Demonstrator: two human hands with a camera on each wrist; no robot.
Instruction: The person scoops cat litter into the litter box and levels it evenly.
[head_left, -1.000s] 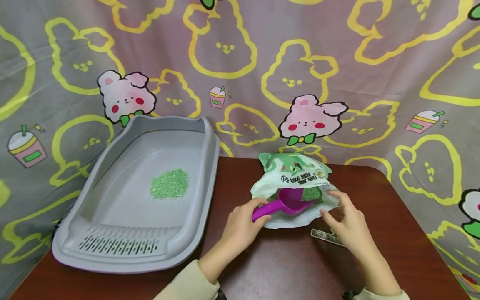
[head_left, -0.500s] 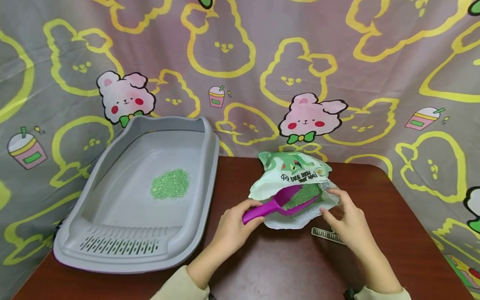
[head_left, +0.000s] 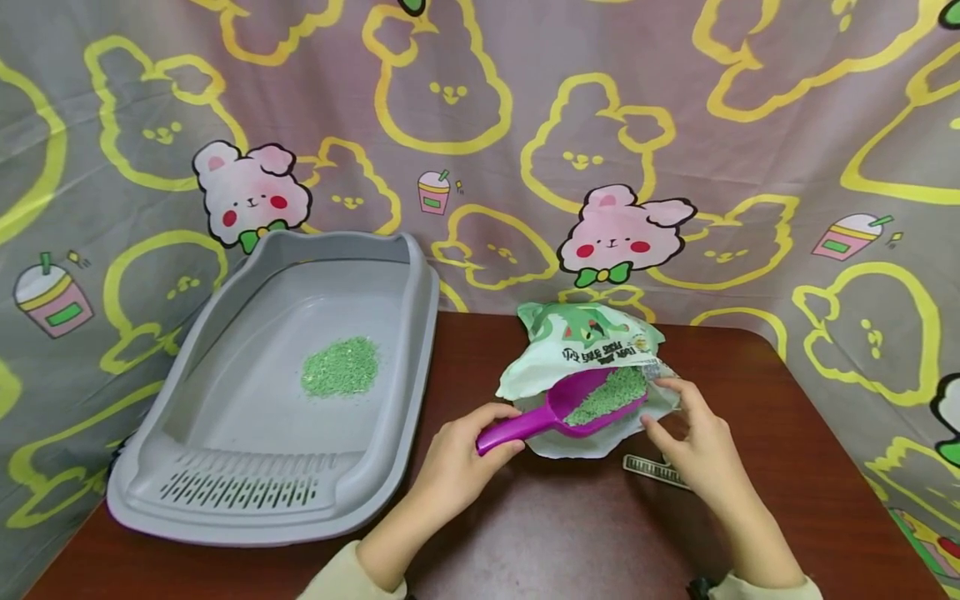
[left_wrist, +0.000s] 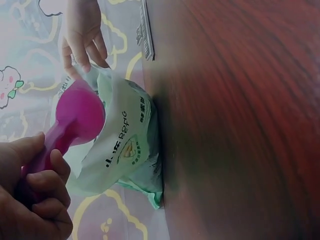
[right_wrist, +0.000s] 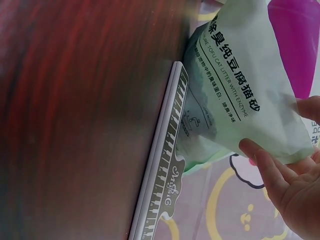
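In the head view my left hand (head_left: 459,450) grips the handle of a purple scoop (head_left: 517,428). Green cat litter (head_left: 611,397) fills the scoop's bowl, which lies in the mouth of the white and green cat litter bag (head_left: 555,360). With thumb and fingers, my right hand (head_left: 697,437) pinches the right edge of that mouth; the right wrist view shows this hand (right_wrist: 295,187) on the bag's rim (right_wrist: 280,135). From the left wrist, curled fingers (left_wrist: 47,185) wrap the scoop handle. The bag's inside is mostly hidden.
A grey litter box (head_left: 258,367) stands on the left of the brown table (head_left: 540,533), with a patch of green litter (head_left: 341,367) on its floor. Beneath my right hand lies a flat piano-key-patterned strip (head_left: 651,469) lettered "Music" (right_wrist: 170,185). A patterned curtain (head_left: 480,175) hangs behind.
My left hand has drawn the scoop leftward and toward me, partly out of the bag. More litter shows in its bowl. My right hand has stayed at the bag's edge.
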